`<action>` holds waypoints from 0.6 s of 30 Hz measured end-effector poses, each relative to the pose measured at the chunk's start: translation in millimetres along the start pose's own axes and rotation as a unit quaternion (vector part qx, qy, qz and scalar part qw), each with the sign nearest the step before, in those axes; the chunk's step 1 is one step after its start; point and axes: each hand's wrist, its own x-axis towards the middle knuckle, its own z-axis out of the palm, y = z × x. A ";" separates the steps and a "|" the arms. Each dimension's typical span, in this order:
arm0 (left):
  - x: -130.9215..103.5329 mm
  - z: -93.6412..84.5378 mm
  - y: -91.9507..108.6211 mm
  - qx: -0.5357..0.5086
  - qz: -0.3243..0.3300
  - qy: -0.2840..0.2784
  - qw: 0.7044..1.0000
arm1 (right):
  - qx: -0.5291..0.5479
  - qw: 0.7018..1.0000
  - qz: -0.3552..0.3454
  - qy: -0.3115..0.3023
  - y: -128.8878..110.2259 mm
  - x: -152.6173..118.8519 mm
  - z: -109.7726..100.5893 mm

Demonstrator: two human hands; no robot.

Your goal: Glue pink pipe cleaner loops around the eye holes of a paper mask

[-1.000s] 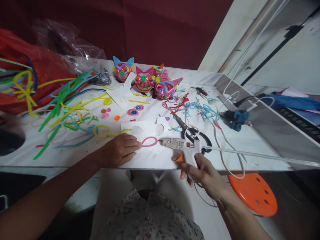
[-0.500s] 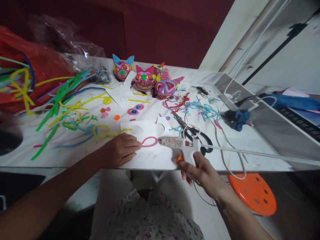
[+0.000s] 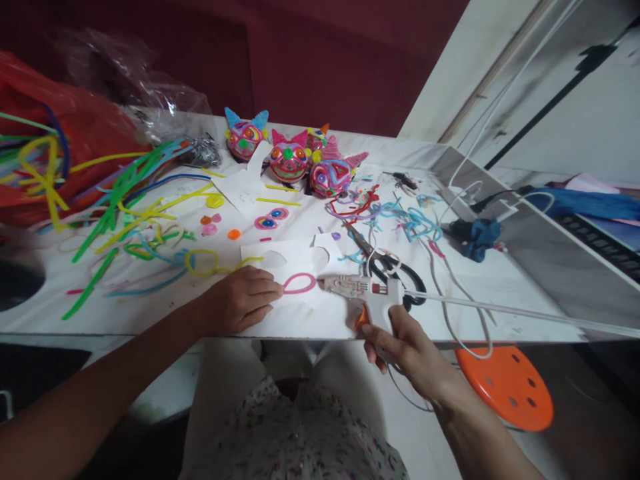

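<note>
A pink pipe cleaner (image 3: pixel 301 275) bent into a pointed loop lies on white paper at the table's front. My left hand (image 3: pixel 249 299) rests on the table, fingers together, its fingertips pinching the loop's pointed left end. In my right hand (image 3: pixel 395 343) is a white glue gun (image 3: pixel 387 300) with an orange trigger, gripped by its handle. The nozzle points left, close to the loop's rounded right end; whether they touch I cannot tell. A long clear glue stick (image 3: pixel 475 303) sticks out of the gun's back. Black-handled scissors (image 3: pixel 383 263) lie just behind the gun.
Several decorated cat-like heads (image 3: pixel 289 157) stand at the back. Green and yellow pipe cleaners (image 3: pixel 120 200) spread from a red bag (image 3: pixel 60 107) on the left. Light blue scraps (image 3: pixel 415 223) and a white cord (image 3: pixel 450 320) lie right. An orange stool (image 3: pixel 505 390) stands below the table.
The glue gun and my right hand have shifted very slightly to the right. My left hand and the pink loop stay in place.
</note>
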 end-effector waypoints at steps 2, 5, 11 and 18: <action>-0.5 -0.2 -0.2 -0.001 -0.003 -0.006 1.000 | -0.006 1.000 0.005 0.002 0.8 -0.7 -0.1; -1.2 0.1 -0.5 -0.004 -0.008 -0.010 1.000 | -0.022 1.000 0.006 0.001 0.8 -2.2 -1.4; 0.2 -0.6 0.0 -0.002 -0.005 -0.012 1.000 | -0.026 1.000 0.009 -0.002 3.1 -5.5 -4.5; 1.9 -1.2 0.5 0.001 -0.003 -0.009 1.000 | -0.030 0.999 0.011 0.000 5.5 -8.2 -3.2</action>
